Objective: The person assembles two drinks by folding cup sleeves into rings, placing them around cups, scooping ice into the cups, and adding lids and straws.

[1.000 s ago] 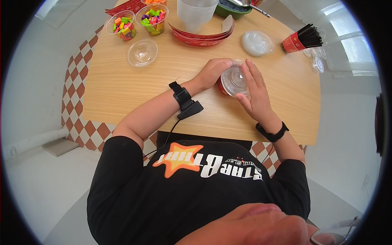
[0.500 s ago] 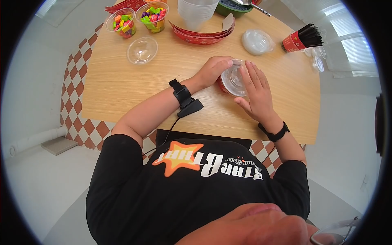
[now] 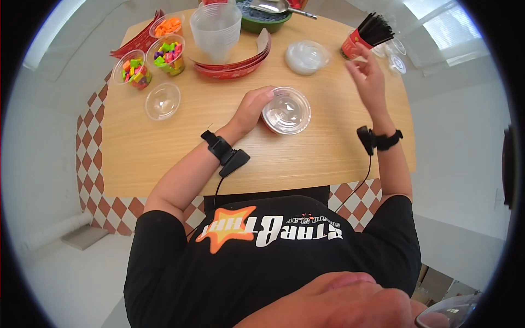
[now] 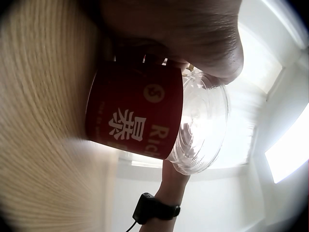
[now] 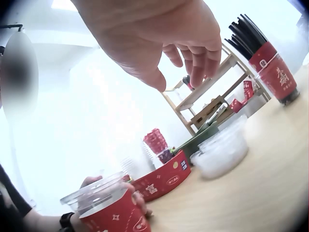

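The red-sleeved cup (image 4: 135,111) stands upright on the desk (image 3: 328,147), with the clear lid (image 3: 286,110) seated on its rim. The left hand (image 3: 252,111) is clamped on the side of the cup, thumb at the lid edge. The right hand (image 3: 367,79) is positioned above the desk, holding nothing, fingers loosely bent and thumb apart from them. Beyond the cup are the stacked clear lids (image 3: 306,57) and, farther right, the black straws (image 3: 376,28) in their red-wrapped holder (image 3: 351,45)

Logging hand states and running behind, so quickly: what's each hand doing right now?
Left hand: closed round the lidded cup with the red sleeve.
Right hand: open, raised above the table, fingers loosely bent, holding nothing.
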`<state>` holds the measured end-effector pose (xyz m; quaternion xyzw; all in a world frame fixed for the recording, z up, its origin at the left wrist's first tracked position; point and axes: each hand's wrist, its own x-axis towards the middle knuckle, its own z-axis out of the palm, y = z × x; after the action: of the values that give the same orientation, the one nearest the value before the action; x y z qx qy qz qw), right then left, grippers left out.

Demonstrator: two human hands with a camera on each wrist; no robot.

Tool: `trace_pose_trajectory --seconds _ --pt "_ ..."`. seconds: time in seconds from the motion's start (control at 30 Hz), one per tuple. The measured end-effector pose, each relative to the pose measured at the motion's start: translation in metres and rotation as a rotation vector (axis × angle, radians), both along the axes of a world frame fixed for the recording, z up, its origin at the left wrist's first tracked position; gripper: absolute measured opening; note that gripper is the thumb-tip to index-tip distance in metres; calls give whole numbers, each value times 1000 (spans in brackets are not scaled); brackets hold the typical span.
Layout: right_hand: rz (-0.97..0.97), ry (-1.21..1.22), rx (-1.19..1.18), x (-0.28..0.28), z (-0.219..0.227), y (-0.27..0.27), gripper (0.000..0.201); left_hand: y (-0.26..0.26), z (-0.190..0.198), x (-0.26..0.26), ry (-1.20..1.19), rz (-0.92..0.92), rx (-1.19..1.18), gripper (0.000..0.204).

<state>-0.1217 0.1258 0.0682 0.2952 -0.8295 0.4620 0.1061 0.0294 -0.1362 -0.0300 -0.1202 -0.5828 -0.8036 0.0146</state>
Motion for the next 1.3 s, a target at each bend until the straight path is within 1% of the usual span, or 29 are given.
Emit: trace_pose_trajectory --seconds 0.03,0.1,0.13,0.2,0.23,0.27,0.33,0.37,0.43,0.5,0.53,0.57,0.6,0.63,0.67,0.7,0.8,0.83,0.87,0.93,0.97,1.07,1.1,1.13,1.2,1.23,1.3 --pt "-79 31 -33 -23 6 10 53 1 4 2 -5 4 0 45" --pt "-300 238 -34 -63 17 28 48 0 3 1 -10 -9 10 45" --pt "-303 245 -34 -77 22 35 48 1 2 1 -27 -10 23 45" --pt "-438 309 128 -101 29 42 47 2 2 1 -25 -18 32 46" --pt "-441 361 149 -111 28 43 45 1 2 1 -30 -24 40 46" --pt "-437 360 149 -122 28 44 45 1 2 1 -32 -21 40 46" --pt "-460 380 265 -142 25 47 45 0 2 0 -11 -29 22 46" --pt "-448 373 267 -153 24 52 45 0 1 0 -20 -18 25 46" --pt "-414 503 258 -168 27 55 43 -1 -2 0 0 -31 22 46" --pt "-423 509 37 -145 54 46 43 0 -3 0 -15 -18 36 46" --pt "-317 440 -183 -134 67 42 40 0 -3 0 -18 -24 44 45" --pt "-237 438 -263 -113 85 39 34 0 -1 0 11 -6 30 44" --pt "-129 445 -425 -76 100 19 29 0 -1 0 -3 7 38 44" --pt "-38 434 -451 -46 111 11 27 0 0 0 -2 2 29 44" --pt "5 393 -465 -15 116 0 22 0 -1 0 -1 -4 19 44" --pt "80 320 -467 14 116 -8 20 1 -1 0 -10 -1 32 44" --pt "367 147 -439 73 93 -22 22 1 -3 -1 8 13 13 43" --pt "399 168 -395 84 83 -26 21 2 -3 -2 6 15 14 43" --pt "454 133 -397 93 75 -32 22 2 -3 -2 12 18 19 43" --pt "463 139 -293 106 62 -41 24 2 -3 -1 18 20 22 43" --pt "464 140 -293 109 58 -44 24 1 -3 -1 18 8 19 44" --pt "477 43 -235 119 43 -54 30 1 -1 0 7 -4 25 43" --pt "452 77 -142 120 32 -57 34 1 -1 0 -4 -6 32 43" --pt "418 141 13 122 26 -61 36 1 -1 0 -3 -5 33 43" --pt "485 80 117 115 1 -58 59 0 -1 0 12 -15 53 42" --pt "491 80 117 117 -2 -59 59 1 -1 0 12 -9 53 42" --pt "322 236 237 127 -2 -67 90 2 0 1 28 11 43 42"
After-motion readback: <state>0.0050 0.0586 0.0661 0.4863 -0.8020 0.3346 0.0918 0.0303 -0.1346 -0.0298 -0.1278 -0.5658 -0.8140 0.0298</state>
